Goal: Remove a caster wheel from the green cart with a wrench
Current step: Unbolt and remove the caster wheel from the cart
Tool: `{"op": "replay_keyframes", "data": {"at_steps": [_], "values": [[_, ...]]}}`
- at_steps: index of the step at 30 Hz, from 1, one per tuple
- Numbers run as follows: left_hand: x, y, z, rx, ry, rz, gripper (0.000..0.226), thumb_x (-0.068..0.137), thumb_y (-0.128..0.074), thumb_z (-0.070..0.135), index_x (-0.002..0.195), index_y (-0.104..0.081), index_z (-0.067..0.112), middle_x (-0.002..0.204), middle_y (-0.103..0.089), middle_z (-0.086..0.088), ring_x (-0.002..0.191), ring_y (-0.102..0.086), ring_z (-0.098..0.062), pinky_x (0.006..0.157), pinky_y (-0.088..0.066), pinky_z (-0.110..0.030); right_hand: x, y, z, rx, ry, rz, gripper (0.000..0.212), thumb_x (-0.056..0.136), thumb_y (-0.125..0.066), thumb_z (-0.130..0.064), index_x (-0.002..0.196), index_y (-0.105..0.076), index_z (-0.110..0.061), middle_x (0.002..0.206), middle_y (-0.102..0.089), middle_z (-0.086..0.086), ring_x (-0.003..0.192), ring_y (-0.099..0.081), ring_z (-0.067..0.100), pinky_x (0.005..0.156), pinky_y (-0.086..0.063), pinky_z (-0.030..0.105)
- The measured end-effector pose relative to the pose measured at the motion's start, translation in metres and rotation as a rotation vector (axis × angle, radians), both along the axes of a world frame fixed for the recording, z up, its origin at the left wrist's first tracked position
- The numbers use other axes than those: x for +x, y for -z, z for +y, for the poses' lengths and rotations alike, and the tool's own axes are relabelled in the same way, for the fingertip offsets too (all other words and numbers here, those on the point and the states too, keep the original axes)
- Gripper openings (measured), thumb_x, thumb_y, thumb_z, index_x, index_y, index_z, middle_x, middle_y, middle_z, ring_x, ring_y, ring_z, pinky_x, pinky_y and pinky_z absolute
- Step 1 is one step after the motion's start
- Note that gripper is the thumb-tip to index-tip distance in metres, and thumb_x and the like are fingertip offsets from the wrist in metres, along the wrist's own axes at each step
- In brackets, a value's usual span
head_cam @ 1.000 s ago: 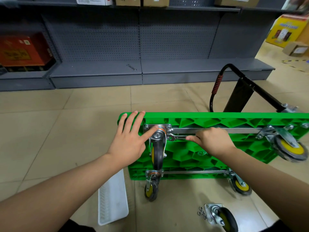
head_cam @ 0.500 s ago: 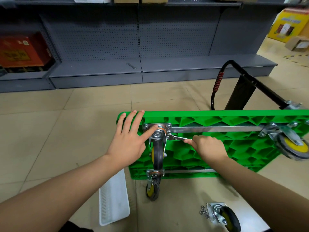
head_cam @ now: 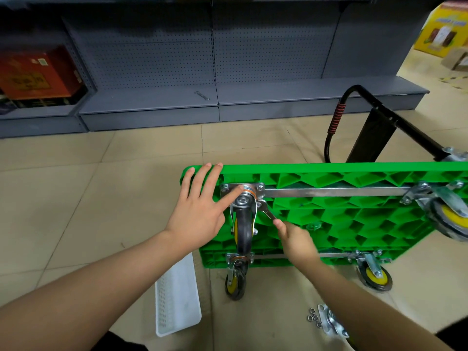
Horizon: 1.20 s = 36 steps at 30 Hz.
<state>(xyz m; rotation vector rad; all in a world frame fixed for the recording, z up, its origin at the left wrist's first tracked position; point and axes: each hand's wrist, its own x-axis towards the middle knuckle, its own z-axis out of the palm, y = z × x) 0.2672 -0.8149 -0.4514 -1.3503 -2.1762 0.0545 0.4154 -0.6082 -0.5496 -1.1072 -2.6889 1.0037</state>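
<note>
A white perforated tray is seen on the floor, below the left forearm. The left hand is laid flat with its fingers spread and straight over the corner of the upturned green cart; the thumb tip is pressed against the mounting plate of the caster wheel, which stands bolted at that corner, just right of the left palm. Nothing is grasped by the left hand. Just right of the wheel's swivel, the wrench is fitted on a nut at the plate's edge, its handle angled down toward the right hand. The handle's end is held in the curled fingers of the right hand, whose outline is blurred. Below the right hand, two more casters are seen mounted along the cart's near edge. Beside the right forearm, a detached caster lies on the floor with loose nuts touching its plate. Beyond the cart's far edge, its black folded handle is seen.
</note>
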Motion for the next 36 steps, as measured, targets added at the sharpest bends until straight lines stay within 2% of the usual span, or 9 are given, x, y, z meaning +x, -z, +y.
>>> {"op": "replay_keyframes", "data": {"at_steps": [4, 7, 13, 16, 20, 23, 27, 32, 36], "values": [[0.001, 0.000, 0.001, 0.009, -0.001, -0.003, 0.073, 0.082, -0.062, 0.024, 0.151, -0.042, 0.036, 0.159, -0.028, -0.028, 0.146, -0.026, -0.049, 0.116, -0.020, -0.066, -0.014, 0.021, -0.047, -0.386, 0.134, 0.221, 0.057, 0.103, -0.031, -0.055, 0.066, -0.044, -0.012, 0.060, -0.046, 0.004, 0.060, -0.044, 0.022, 0.058, -0.032, 0.032], [0.001, 0.000, 0.001, 0.010, 0.002, -0.004, 0.074, 0.081, -0.064, 0.025, 0.151, -0.042, 0.036, 0.159, -0.027, -0.028, 0.146, -0.026, -0.049, 0.117, -0.019, -0.066, -0.013, 0.025, -0.055, -0.436, 0.182, 0.287, 0.054, 0.103, -0.034, -0.053, 0.066, -0.040, -0.014, 0.057, -0.039, 0.000, 0.053, -0.037, 0.016, 0.052, -0.030, 0.029], [0.002, 0.000, 0.001, 0.006, -0.006, -0.010, 0.074, 0.081, -0.063, 0.025, 0.151, -0.043, 0.036, 0.159, -0.027, -0.029, 0.145, -0.026, -0.050, 0.117, -0.018, -0.066, 0.016, 0.009, -0.039, -0.150, 0.158, 0.363, 0.054, 0.100, -0.039, -0.053, 0.061, -0.032, -0.017, 0.055, -0.033, -0.002, 0.052, -0.028, 0.013, 0.052, -0.023, 0.032], [0.003, -0.002, 0.001, -0.012, -0.015, -0.018, 0.074, 0.082, -0.062, 0.025, 0.151, -0.042, 0.037, 0.159, -0.026, -0.028, 0.145, -0.025, -0.049, 0.117, -0.018, -0.066, 0.025, -0.008, -0.010, 0.022, 0.077, 0.254, 0.057, 0.102, -0.043, -0.052, 0.059, -0.032, -0.016, 0.051, -0.035, -0.002, 0.054, -0.035, 0.021, 0.058, -0.026, 0.040], [0.003, -0.003, 0.001, -0.025, -0.023, -0.021, 0.074, 0.081, -0.063, 0.026, 0.152, -0.041, 0.037, 0.159, -0.026, -0.028, 0.145, -0.025, -0.049, 0.117, -0.018, -0.066, 0.027, -0.035, 0.030, 0.306, -0.097, 0.024, 0.061, 0.100, -0.041, -0.060, 0.058, -0.036, -0.015, 0.052, -0.039, 0.001, 0.062, -0.043, 0.032, 0.059, -0.029, 0.037], [0.003, -0.003, 0.001, -0.021, -0.017, -0.024, 0.075, 0.081, -0.063, 0.026, 0.152, -0.041, 0.037, 0.159, -0.026, -0.029, 0.145, -0.025, -0.049, 0.117, -0.018, -0.066, 0.024, -0.057, 0.048, 0.392, -0.191, -0.078, 0.063, 0.096, -0.040, -0.067, 0.060, -0.039, -0.016, 0.057, -0.044, 0.003, 0.065, -0.048, 0.033, 0.059, -0.037, 0.037], [0.002, -0.003, 0.001, -0.018, -0.009, -0.019, 0.077, 0.082, -0.062, 0.024, 0.153, -0.038, 0.037, 0.159, -0.026, -0.030, 0.145, -0.025, -0.050, 0.117, -0.018, -0.067, 0.015, -0.078, 0.054, 0.570, -0.295, -0.109, 0.060, 0.096, -0.036, -0.068, 0.062, -0.039, -0.019, 0.073, -0.060, 0.011, 0.080, -0.061, 0.039, 0.062, -0.035, 0.037], [0.001, -0.002, 0.000, -0.017, -0.006, -0.016, 0.077, 0.082, -0.062, 0.024, 0.153, -0.038, 0.037, 0.159, -0.027, -0.029, 0.145, -0.025, -0.050, 0.116, -0.019, -0.067, 0.005, -0.097, 0.051, 0.715, -0.353, -0.185, 0.058, 0.099, -0.034, -0.066, 0.083, -0.060, -0.016, 0.093, -0.069, 0.010, 0.094, -0.066, 0.033, 0.067, -0.038, 0.035], [0.001, -0.002, 0.001, -0.020, -0.011, -0.019, 0.076, 0.082, -0.062, 0.025, 0.153, -0.038, 0.037, 0.159, -0.027, -0.029, 0.145, -0.025, -0.050, 0.117, -0.018, -0.067, 0.006, -0.095, 0.049, 0.851, -0.346, -0.239, 0.057, 0.099, -0.032, -0.067, 0.084, -0.058, -0.019, 0.090, -0.070, 0.007, 0.089, -0.069, 0.033, 0.064, -0.040, 0.035]]}}
